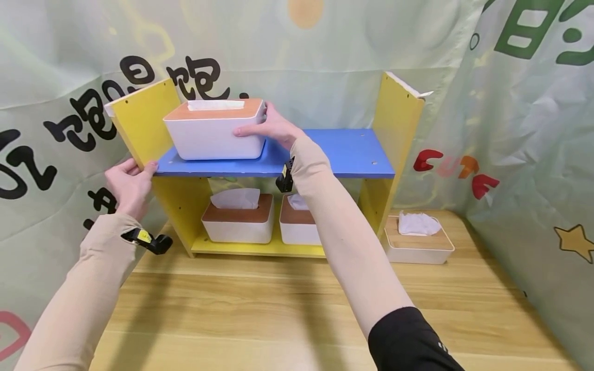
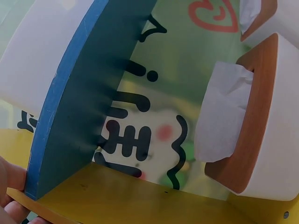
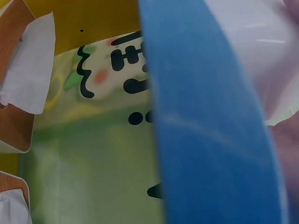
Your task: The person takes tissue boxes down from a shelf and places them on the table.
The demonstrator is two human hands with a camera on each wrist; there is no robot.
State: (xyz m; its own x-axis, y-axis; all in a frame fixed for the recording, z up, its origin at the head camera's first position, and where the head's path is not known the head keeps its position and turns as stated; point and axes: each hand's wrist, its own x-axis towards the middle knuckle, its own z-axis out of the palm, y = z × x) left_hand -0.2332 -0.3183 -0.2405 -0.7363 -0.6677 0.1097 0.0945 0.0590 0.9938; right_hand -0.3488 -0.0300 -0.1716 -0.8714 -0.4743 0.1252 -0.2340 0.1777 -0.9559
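My right hand (image 1: 275, 126) grips the right end of a white tissue box (image 1: 209, 138) with a wood-coloured lid, thumb on its front face and fingers round its far side. The box is level at the left part of the blue shelf board (image 1: 343, 149); whether its whole base rests there I cannot tell. My left hand (image 1: 130, 186) holds the front edge of the yellow side panel (image 1: 144, 121) where it meets the blue board. In the left wrist view its thumb (image 2: 15, 175) lies by the board's corner, with other fingers round the panel's outer side.
Two more tissue boxes with brown lids, one at left (image 1: 238, 224) and one partly behind my right arm (image 1: 297, 232), stand on the yellow lower shelf (image 1: 260, 248). Another tissue box (image 1: 417, 247) stands right of the rack on the wooden table (image 1: 241, 304). Printed cloth (image 1: 325, 46) hangs behind.
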